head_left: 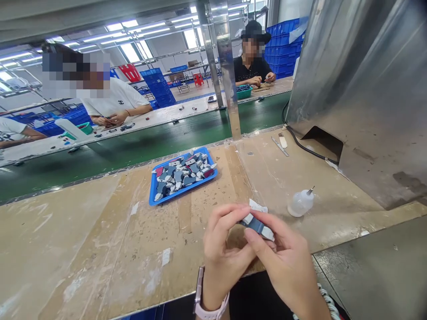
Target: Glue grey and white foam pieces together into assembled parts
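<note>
grip: left hand [216,251] and right hand [288,255] both pinching blue-grey-and-white piece [255,225] | piece: over worktop [106,235], near its front edge | sides: squeeze bottle [300,203] right, steel housing [373,129] beyond, blue tray [152,189] ahead-left, worktop stretching left | surface: worn, taped | room: green conveyor belt [200,127], co-workers [113,95] opposite

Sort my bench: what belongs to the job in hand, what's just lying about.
Belongs, apparently:
blue-and-white piece, in left hand and right hand
blue tray
similar pieces in it
probably the metal-tipped bottle

Lying about, apparently:
slim metal tool
white strip beside it
white scrap
black cable
</note>
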A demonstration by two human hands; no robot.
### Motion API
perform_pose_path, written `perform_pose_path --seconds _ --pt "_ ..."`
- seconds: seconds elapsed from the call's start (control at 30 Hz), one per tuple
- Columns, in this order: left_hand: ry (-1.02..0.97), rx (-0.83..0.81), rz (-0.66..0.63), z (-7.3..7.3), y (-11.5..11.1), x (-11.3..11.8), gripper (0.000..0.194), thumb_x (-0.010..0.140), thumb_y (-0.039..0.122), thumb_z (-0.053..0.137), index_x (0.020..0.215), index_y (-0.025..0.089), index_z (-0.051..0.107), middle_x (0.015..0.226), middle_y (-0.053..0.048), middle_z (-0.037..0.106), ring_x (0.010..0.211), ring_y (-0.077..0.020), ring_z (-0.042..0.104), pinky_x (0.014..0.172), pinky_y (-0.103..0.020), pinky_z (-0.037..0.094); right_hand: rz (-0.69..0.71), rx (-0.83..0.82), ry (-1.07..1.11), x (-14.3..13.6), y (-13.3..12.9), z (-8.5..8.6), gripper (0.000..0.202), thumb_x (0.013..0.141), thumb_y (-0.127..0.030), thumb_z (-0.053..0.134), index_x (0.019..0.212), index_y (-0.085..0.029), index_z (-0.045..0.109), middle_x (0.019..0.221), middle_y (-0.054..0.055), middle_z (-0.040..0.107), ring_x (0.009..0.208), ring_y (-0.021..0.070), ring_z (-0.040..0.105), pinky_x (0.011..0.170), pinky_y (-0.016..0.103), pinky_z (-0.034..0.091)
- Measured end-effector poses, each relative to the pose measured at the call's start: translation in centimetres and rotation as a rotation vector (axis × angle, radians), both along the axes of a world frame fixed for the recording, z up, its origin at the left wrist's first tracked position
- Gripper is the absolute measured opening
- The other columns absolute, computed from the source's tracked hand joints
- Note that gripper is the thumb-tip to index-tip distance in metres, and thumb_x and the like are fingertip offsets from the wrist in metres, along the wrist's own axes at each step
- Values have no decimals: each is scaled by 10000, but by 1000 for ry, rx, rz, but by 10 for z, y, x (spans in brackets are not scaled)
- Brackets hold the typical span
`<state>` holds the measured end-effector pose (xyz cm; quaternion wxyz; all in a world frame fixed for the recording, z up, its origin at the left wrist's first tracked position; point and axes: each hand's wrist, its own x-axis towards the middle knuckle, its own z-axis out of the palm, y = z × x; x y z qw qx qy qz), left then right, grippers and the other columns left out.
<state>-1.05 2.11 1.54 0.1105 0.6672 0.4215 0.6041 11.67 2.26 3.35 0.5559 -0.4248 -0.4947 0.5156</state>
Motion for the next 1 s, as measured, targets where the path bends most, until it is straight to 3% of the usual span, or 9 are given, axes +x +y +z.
perform_pose_path --seconds 0.13,0.23,0.33,0.43,0.6,1.0 --pt "-93 -146 -266 10 -5 -9 516 870 143 715 1360 269 615 1239 -100 578 1183 -254 606 998 -371 558 -48 305 -145 11 8 -3 178 873 -270 797 1049 -303 798 957 6 802 817 170 744 732 222 570" --pt "-377 -190 -415 15 -4 -13 202 955 334 659 1096 222 750 1010 -81 659 1111 -251 612 990 -354 535 75 662 -271 23 15 -4 153 942 -268 733 1080 -204 743 880 34 782 713 154 696 643 247 540" --pt "-568 -225 -395 16 0 -10 394 1043 414 506 808 207 744 745 -44 620 824 -192 611 795 -287 525 274 863 -344 32 18 -5 188 993 -320 666 1068 -148 687 788 27 731 679 146 638 640 265 513" --pt "-579 -240 -349 13 3 -5 461 1048 439 495 725 201 722 681 -37 608 691 -179 578 682 -289 484 419 863 -425 35 19 -8 199 1004 -348 641 1067 -161 666 885 31 738 787 153 666 734 278 519" --pt "-535 -258 -254 9 1 -2 447 1045 415 534 711 193 731 692 -38 636 678 -174 578 666 -305 447 559 810 -420 31 20 -11 208 1001 -345 640 1058 -149 676 1028 62 734 950 151 695 845 234 528" --pt "-410 -203 -59 7 -3 -1 434 1057 384 526 717 202 726 697 -15 648 679 -163 583 655 -328 425 630 743 -366 27 23 -21 221 987 -340 658 1122 -165 653 1071 51 758 995 151 708 913 223 512"
